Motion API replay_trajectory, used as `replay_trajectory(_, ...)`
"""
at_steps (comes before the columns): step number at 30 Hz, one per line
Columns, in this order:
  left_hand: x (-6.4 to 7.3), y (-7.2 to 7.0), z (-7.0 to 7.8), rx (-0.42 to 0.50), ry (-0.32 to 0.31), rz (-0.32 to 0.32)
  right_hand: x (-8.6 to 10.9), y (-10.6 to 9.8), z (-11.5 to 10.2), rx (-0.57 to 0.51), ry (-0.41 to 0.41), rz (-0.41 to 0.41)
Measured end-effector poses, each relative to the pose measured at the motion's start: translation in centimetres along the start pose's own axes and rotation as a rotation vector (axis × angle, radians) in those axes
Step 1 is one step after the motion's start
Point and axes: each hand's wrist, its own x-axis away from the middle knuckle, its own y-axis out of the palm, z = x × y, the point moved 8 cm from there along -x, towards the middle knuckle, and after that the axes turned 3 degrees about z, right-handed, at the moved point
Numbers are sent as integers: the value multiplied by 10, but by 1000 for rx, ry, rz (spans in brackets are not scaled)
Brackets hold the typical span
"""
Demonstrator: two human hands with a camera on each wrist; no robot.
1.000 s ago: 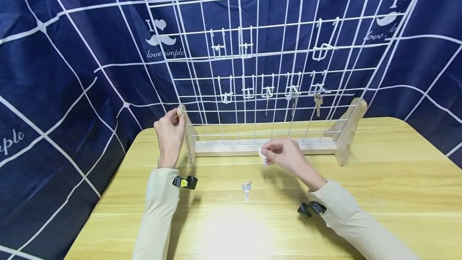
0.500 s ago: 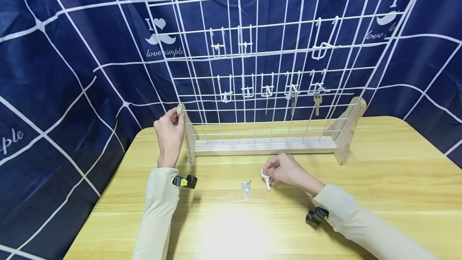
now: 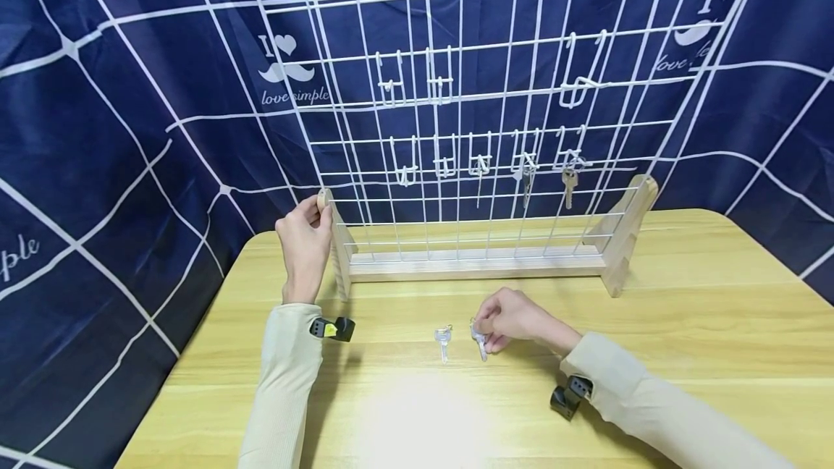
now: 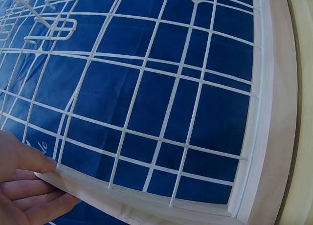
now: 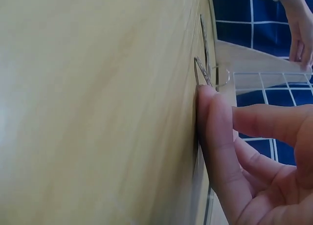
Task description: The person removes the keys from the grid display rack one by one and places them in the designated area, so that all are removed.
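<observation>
A white wire grid rack [image 3: 365, 93] stands in a wooden base [image 3: 541, 266] at the back of the table. My left hand [image 3: 305, 231] grips the top of its left wooden upright [image 3: 339, 252]; in the left wrist view the fingers [image 4: 22, 178] lie along that wooden edge [image 4: 127, 203]. My right hand [image 3: 507, 318] rests low on the table. In the right wrist view its thumb [image 5: 214, 137] presses a silver key [image 5: 201, 71] flat on the wood, with the index finger held apart. That key [image 3: 481, 344] pokes out below the fingertips. A second key [image 3: 443, 343] lies just left of it.
Two keys [image 3: 526, 181] [image 3: 569, 185] hang from hooks on the grid's lower row; several other hooks [image 3: 441, 82] are bare. The wooden table [image 3: 684, 353] is ringed by a dark blue patterned cloth [image 3: 117, 129]. Its left edge runs close to my left forearm.
My right hand has come down from near the rack's base to the table surface, bringing the key beside the other one. The left hand has stayed on the upright.
</observation>
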Motion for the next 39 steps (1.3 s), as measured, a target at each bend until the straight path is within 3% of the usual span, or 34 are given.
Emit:
replay_trajectory(9, -1, 0, -1, -1, 4, 3, -6, 3, -3, 22, 2, 52)
replay_trajectory(17, -1, 0, -2, -9, 23, 16, -7, 6, -6, 32, 4, 52)
replay_trajectory(27, -1, 1, -2, -1, 9, 7, -5, 6, -11, 199, -34, 116)
replay_trajectory(39, 0, 1, -2, 5, 7, 12, -3, 10, -10, 156, -14, 80)
